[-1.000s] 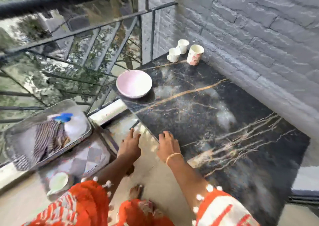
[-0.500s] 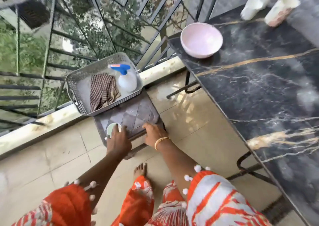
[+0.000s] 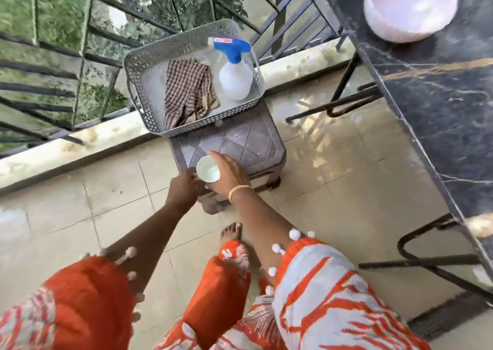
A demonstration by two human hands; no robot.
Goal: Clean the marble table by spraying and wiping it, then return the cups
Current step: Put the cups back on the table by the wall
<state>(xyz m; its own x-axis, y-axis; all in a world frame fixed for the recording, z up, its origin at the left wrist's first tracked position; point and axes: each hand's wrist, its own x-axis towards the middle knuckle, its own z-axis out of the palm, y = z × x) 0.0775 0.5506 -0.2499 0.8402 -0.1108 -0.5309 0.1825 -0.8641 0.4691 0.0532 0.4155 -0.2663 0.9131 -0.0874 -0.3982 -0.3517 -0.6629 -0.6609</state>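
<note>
Since cup (image 3: pixel 208 172) sits upright on stool (image 3: pixel 240 146), mouth up, between both hands: right hand (image 3: pixel 226 174) fingers curled on its right side, left hand (image 3: pixel 184 189) fingertips touching left. Marble bench (image 3: pixel 440 88) lies far right; right hand nearer.

A home balcony: black metal railing (image 3: pixel 80 56) over greenery at upper left, beige tiled floor (image 3: pixel 333 189), black marble table (image 3: pixel 440 96) at right.

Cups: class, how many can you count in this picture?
1: a pale cup on the brown stool, between the left hand and right hand. Others may sit out of frame.
</note>
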